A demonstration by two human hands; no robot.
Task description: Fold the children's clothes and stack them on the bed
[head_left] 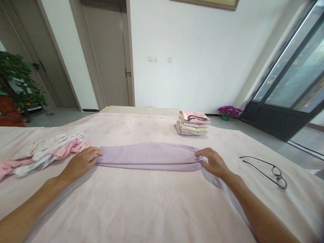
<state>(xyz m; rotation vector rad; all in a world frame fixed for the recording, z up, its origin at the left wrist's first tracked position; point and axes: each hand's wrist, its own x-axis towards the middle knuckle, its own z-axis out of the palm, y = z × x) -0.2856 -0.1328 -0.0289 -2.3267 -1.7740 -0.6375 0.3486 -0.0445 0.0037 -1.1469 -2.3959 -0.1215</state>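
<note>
A pair of ribbed lilac pants or a similar long garment [149, 155] lies folded lengthwise into a flat strip on the pink bedsheet [152, 206]. Its left end is pinched between the thumb and fingers of my left hand [82, 162]. At the opposite end, my right hand [212, 162] grips the edge with thumb and curled fingers. The strip runs straight between both hands, its lower layer showing along the near side. Which part of the garment each hand holds cannot be made out exactly.
A stack of folded clothes [192, 123] stands beyond my right hand. To the left lies a loose heap of white and pink clothes [50, 152]. Black-framed glasses [277, 175] rest on the sheet at right. Purple flowers [230, 111] stand on the floor past the bed.
</note>
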